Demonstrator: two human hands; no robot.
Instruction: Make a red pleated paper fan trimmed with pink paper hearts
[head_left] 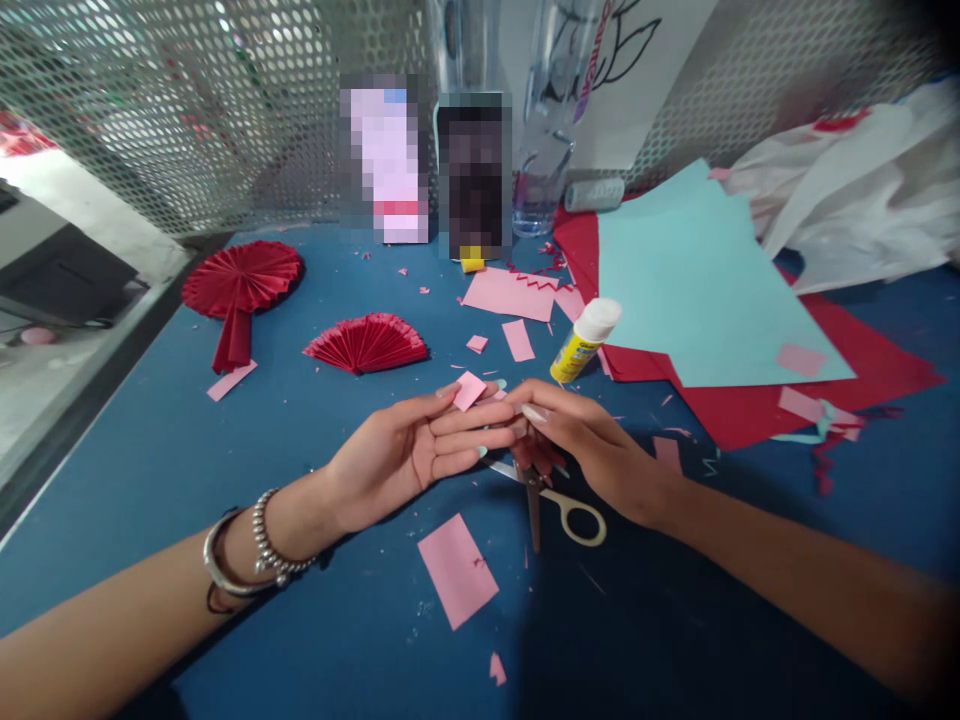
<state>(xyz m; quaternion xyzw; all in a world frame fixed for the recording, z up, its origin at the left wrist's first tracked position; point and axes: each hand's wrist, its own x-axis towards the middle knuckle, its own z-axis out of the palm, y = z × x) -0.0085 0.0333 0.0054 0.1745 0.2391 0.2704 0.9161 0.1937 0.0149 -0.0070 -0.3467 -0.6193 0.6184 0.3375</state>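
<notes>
My left hand (405,455) lies palm up with its fingers stretched out, the thumb holding a small folded-looking pink paper square (469,391) against the index finger. At its fingertips my right hand (592,440) has thumb and fingers drawn together; what is in them, if anything, is hidden. Beneath the right hand lie open scissors (583,520) with a cream handle. A larger pink paper rectangle (457,572) rests nearer to me. Just beyond the hands a capped yellow-and-white glue stick (585,342) stands tilted in view.
On the blue table (300,640) are a red pleated paper round (244,280) and a red paper fan (367,343). Pink scraps (517,340) lie scattered. Light blue sheets (697,280) cover red paper (720,415) at right. Behind stand a phone (472,180) and a clear bottle (540,180).
</notes>
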